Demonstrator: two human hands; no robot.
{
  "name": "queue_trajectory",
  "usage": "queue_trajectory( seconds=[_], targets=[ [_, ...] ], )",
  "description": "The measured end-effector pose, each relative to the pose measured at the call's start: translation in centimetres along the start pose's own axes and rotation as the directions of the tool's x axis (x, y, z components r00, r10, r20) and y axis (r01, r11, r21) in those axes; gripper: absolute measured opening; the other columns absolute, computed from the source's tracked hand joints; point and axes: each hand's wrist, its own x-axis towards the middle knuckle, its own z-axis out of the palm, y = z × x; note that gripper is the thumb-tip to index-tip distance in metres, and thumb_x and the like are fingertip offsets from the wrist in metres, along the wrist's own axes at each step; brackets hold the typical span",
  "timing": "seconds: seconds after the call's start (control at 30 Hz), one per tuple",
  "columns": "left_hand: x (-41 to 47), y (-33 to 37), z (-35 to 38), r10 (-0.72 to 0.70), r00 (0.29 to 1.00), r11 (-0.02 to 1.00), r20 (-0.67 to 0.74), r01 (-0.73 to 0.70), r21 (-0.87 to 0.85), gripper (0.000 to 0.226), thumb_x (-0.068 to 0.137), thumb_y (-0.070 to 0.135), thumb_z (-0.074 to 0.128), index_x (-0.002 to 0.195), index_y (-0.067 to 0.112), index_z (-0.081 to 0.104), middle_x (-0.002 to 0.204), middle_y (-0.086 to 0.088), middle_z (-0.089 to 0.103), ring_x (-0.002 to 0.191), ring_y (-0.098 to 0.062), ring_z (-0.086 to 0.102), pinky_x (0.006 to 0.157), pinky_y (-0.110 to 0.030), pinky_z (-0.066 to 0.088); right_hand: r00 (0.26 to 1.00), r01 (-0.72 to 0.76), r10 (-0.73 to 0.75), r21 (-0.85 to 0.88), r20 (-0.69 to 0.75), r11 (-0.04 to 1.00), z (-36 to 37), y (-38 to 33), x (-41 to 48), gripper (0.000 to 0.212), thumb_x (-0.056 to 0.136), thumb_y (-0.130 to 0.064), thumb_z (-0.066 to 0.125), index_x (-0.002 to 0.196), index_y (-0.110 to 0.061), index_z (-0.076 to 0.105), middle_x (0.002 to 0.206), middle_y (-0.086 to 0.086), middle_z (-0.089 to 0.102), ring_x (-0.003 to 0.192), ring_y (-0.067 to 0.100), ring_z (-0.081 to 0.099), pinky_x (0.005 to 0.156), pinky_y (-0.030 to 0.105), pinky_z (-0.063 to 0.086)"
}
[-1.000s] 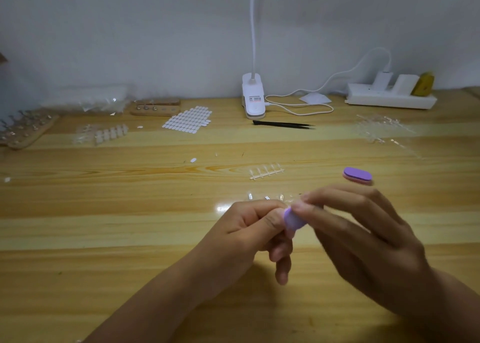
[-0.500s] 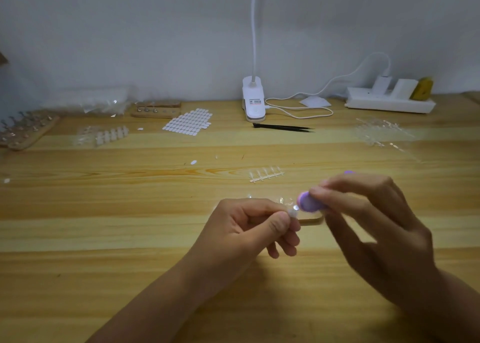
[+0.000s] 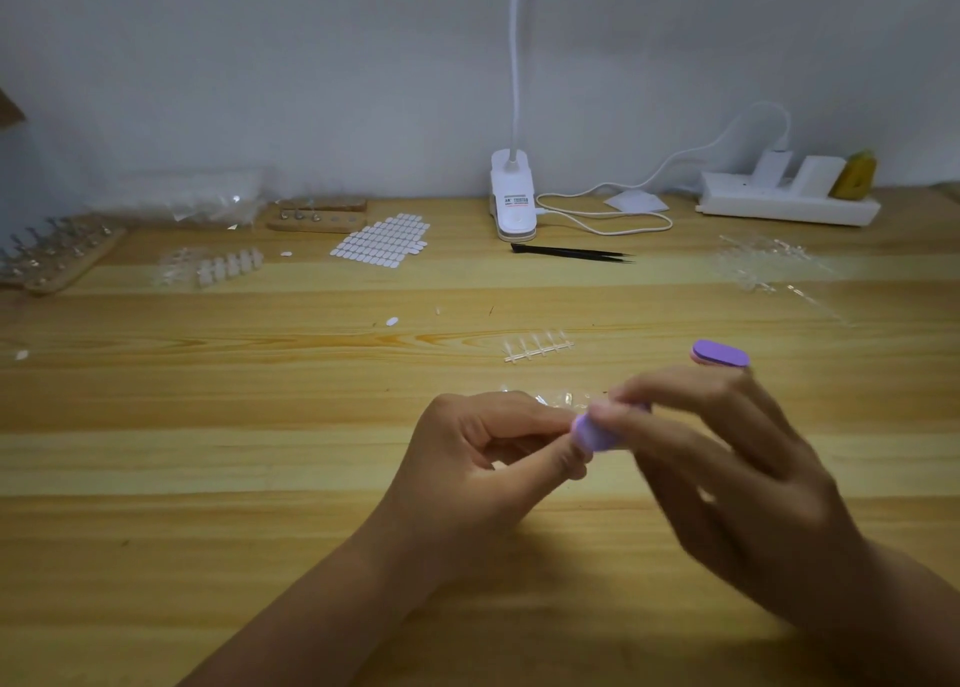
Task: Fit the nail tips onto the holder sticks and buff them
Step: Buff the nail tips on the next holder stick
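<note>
My right hand (image 3: 727, 468) pinches a small purple buffer block (image 3: 595, 434) between thumb and fingers; the hand is motion-blurred. My left hand (image 3: 483, 457) has thumb and forefinger pinched together right against the block's left end, on something too small and hidden to make out. A second purple and pink buffer (image 3: 719, 353) lies on the table behind my right hand. A clear strip of nail tips (image 3: 537, 346) lies further back, and another clear piece (image 3: 558, 398) shows just behind my fingers.
At the far left stands a wooden rack of holder sticks (image 3: 57, 255). Also on the table are a smaller wooden block (image 3: 319, 216), white adhesive tabs (image 3: 384, 242), loose nail tips (image 3: 218, 268), black tweezers (image 3: 571, 255), a clip lamp (image 3: 513, 203), a power strip (image 3: 789, 200) and clear sprues (image 3: 769, 262).
My right hand has slid the purple buffer back down and left against my left fingertips, after lifting it up and to the right half a second ago. My left hand has stayed put.
</note>
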Motion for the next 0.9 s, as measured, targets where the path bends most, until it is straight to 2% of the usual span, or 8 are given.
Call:
queue_trajectory(
  seconds=[0.1, 0.2, 0.3, 0.43, 0.57, 0.73, 0.9],
  targets=[
    [-0.1, -0.3, 0.0, 0.007, 0.999, 0.993, -0.033, -0.004, 0.114, 0.008, 0.083, 0.011, 0.075, 0.088, 0.016, 0.08, 0.078, 0.004, 0.073, 0.07, -0.011, 0.064, 0.059, -0.03, 0.052, 0.995, -0.088, 0.086, -0.037, -0.058, 0.995, -0.4, 0.8, 0.3, 0.027, 0.092, 0.006, 0.06, 0.118, 0.001, 0.065, 0.111, 0.012, 0.064, 0.102, 0.025, 0.062, 0.094, 0.03, 0.047],
    [-0.1, -0.1, 0.1, 0.067, 0.997, 0.983, -0.041, -0.059, 0.176, 0.012, 0.084, 0.021, 0.074, 0.094, 0.019, 0.08, 0.081, 0.007, 0.073, 0.072, -0.008, 0.064, 0.06, -0.025, 0.049, 1.0, -0.02, 0.021, 0.027, -0.021, 0.999, 0.1, -0.1, -0.1, 0.03, 0.091, 0.006, 0.061, 0.12, 0.001, 0.066, 0.114, 0.014, 0.064, 0.106, 0.023, 0.06, 0.098, 0.028, 0.043],
    [-0.2, 0.0, 0.2, 0.097, 0.994, 0.97, -0.043, -0.085, 0.226, 0.013, 0.085, 0.017, 0.073, 0.096, 0.018, 0.08, 0.082, 0.009, 0.072, 0.073, -0.011, 0.064, 0.061, -0.024, 0.049, 1.0, 0.001, -0.001, 0.011, 0.03, 1.0, 0.2, 0.4, -0.1, 0.034, 0.089, 0.009, 0.061, 0.122, 0.001, 0.065, 0.113, 0.016, 0.065, 0.105, 0.025, 0.06, 0.098, 0.028, 0.043],
    [-0.2, -0.2, 0.4, 0.053, 0.996, 0.983, -0.077, -0.039, 0.177, 0.011, 0.081, 0.013, 0.075, 0.09, 0.016, 0.08, 0.081, 0.008, 0.074, 0.073, -0.01, 0.066, 0.062, -0.025, 0.05, 0.994, -0.106, 0.106, 0.001, -0.03, 0.994, -0.2, 0.9, 0.2, 0.03, 0.091, 0.005, 0.06, 0.12, -0.001, 0.065, 0.11, 0.014, 0.066, 0.101, 0.023, 0.062, 0.094, 0.029, 0.046],
    [-0.2, 0.0, 0.3, 0.074, 0.994, 0.989, -0.078, -0.063, 0.137, 0.015, 0.083, 0.018, 0.075, 0.097, 0.018, 0.08, 0.084, 0.004, 0.075, 0.075, -0.013, 0.067, 0.061, -0.026, 0.051, 1.0, -0.018, 0.018, 0.057, 0.012, 0.998, 0.3, -0.1, 0.1, 0.028, 0.093, 0.005, 0.058, 0.118, 0.002, 0.068, 0.112, 0.014, 0.065, 0.104, 0.023, 0.061, 0.097, 0.026, 0.042],
    [-0.2, -0.1, 0.4, 0.076, 0.989, 0.986, -0.124, -0.056, 0.156, 0.012, 0.08, 0.012, 0.076, 0.09, 0.018, 0.081, 0.083, 0.007, 0.075, 0.076, -0.009, 0.069, 0.063, -0.019, 0.05, 0.993, -0.112, 0.113, 0.023, -0.024, 0.993, -0.2, 1.0, 0.2, 0.027, 0.091, 0.002, 0.06, 0.116, -0.001, 0.068, 0.11, 0.012, 0.067, 0.102, 0.024, 0.063, 0.09, 0.034, 0.049],
    [-0.1, 0.0, 0.3, 0.136, 0.985, 0.969, -0.103, -0.11, 0.221, 0.014, 0.082, 0.013, 0.075, 0.095, 0.017, 0.08, 0.085, 0.009, 0.074, 0.079, -0.012, 0.069, 0.063, -0.021, 0.051, 0.998, -0.05, 0.047, 0.091, 0.028, 0.995, 0.4, -0.5, 0.2, 0.031, 0.089, 0.008, 0.063, 0.119, 0.001, 0.068, 0.111, 0.011, 0.066, 0.104, 0.023, 0.062, 0.093, 0.028, 0.046]
  ],
)
